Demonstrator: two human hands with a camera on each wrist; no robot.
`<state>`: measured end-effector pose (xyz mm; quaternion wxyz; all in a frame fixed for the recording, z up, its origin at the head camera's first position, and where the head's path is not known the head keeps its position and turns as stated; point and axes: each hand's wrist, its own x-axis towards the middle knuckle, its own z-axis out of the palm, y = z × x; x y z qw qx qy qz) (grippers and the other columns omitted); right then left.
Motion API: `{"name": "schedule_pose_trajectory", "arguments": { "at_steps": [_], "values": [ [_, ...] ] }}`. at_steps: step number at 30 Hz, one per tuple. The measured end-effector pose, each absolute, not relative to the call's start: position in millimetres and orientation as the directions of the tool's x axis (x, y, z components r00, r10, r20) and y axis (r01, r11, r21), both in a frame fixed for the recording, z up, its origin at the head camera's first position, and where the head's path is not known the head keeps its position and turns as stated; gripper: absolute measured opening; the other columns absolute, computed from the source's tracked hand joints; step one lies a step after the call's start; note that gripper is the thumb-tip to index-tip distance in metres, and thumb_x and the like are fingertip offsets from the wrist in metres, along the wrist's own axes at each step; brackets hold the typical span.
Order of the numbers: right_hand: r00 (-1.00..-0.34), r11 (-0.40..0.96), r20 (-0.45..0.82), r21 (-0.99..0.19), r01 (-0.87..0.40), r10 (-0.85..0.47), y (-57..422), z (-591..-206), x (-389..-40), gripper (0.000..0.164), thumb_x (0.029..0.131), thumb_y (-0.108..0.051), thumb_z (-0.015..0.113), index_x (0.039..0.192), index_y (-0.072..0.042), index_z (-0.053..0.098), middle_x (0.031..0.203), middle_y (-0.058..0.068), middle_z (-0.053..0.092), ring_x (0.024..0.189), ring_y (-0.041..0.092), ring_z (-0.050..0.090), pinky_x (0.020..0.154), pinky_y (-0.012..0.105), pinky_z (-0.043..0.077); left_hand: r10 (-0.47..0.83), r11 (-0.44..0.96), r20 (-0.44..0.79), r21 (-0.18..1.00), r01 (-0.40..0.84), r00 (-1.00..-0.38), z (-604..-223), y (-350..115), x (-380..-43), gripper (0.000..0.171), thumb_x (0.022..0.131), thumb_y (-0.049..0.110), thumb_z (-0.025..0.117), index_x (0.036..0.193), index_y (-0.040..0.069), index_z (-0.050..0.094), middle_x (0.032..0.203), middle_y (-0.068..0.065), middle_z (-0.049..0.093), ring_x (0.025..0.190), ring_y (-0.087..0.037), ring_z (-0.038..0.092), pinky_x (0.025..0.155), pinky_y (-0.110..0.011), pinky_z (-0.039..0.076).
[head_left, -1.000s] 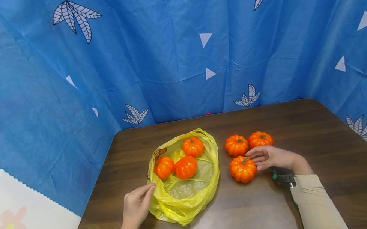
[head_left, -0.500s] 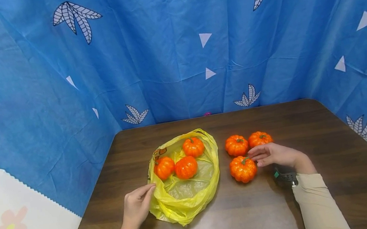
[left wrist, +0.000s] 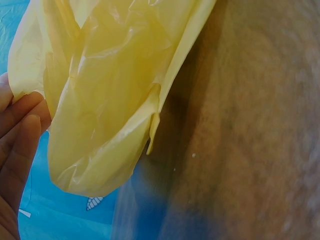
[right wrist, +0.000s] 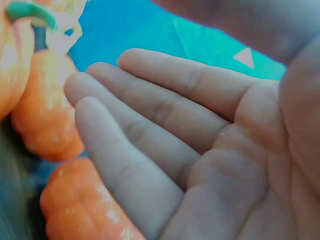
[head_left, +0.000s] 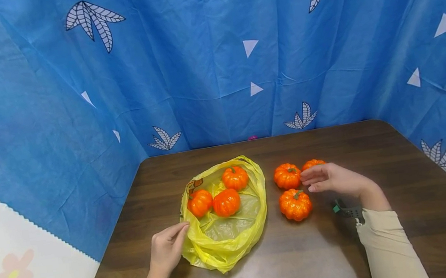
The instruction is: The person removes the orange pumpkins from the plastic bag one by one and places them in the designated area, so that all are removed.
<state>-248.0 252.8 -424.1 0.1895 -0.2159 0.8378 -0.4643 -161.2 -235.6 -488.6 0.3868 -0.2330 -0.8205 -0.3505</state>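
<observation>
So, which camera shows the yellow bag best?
The head view: nearly all the yellow bag shows, open, with three pumpkins inside. The left wrist view shows only part, close up. I can't make it out in the right wrist view.

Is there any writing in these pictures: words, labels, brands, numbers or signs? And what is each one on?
No text can be read anywhere.
Bag: a small print by its far left rim, too small to tell whether it holds lettering.
Curtain: leaves and triangles only, no words.
Pumpkins: no writing shows.
Wrist straps: nothing legible.
</observation>
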Motion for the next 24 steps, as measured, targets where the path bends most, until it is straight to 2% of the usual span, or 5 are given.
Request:
{"name": "schedule_pose_trajectory", "arguments": {
  "at_steps": [4, 13, 20, 24],
  "values": [
    [-0.848, 0.44, -0.09, -0.88, -0.178, -0.523, 243.9, -418.5, -245.7, 0.052, 0.096, -0.019, 0.067, 0.137, 0.009, 0.052, 0.134, 0.029, 0.06, 0.123, 0.043, 0.061, 0.096, 0.037, 0.059, 0.114, 0.642, 0.797, 0.397, 0.656, -0.593, -488.6, -235.8, -161.2, 0.025, 0.07, -0.016, 0.08, 0.088, 0.001, 0.079, 0.083, -0.01, 0.078, 0.071, -0.019, 0.075, 0.067, -0.012, 0.059],
    [-0.898, 0.405, -0.018, -0.896, -0.181, -0.441, 219.5, -413.6, -246.2, 0.049, 0.097, -0.022, 0.068, 0.135, 0.006, 0.055, 0.132, 0.026, 0.062, 0.119, 0.038, 0.064, 0.096, 0.037, 0.059, 0.12, 0.645, 0.798, 0.389, 0.658, -0.59, -487.2, -235.0, -160.9, 0.024, 0.069, -0.017, 0.08, 0.087, 0.0, 0.078, 0.083, -0.011, 0.078, 0.071, -0.019, 0.075, 0.067, -0.012, 0.059],
    [-0.915, 0.314, -0.012, -0.941, -0.126, -0.404, 201.4, -415.1, -247.0, 0.052, 0.097, -0.022, 0.067, 0.136, 0.008, 0.052, 0.132, 0.029, 0.061, 0.12, 0.042, 0.062, 0.098, 0.054, 0.056, 0.122, 0.65, 0.797, 0.386, 0.655, -0.591, -488.0, -235.2, -160.5, 0.024, 0.07, -0.016, 0.08, 0.087, 0.0, 0.078, 0.083, -0.011, 0.078, 0.071, -0.019, 0.075, 0.066, -0.012, 0.059],
    [-0.929, 0.314, -0.029, -0.945, -0.095, -0.368, 190.4, -416.3, -246.3, 0.053, 0.097, -0.029, 0.067, 0.137, 0.002, 0.054, 0.136, 0.025, 0.06, 0.122, 0.04, 0.06, 0.101, 0.054, 0.054, 0.122, 0.648, 0.801, 0.383, 0.658, -0.586, -488.3, -235.1, -161.5, 0.024, 0.07, -0.016, 0.08, 0.087, 0.001, 0.078, 0.083, -0.011, 0.078, 0.07, -0.019, 0.075, 0.066, -0.012, 0.059]
  ]
}}
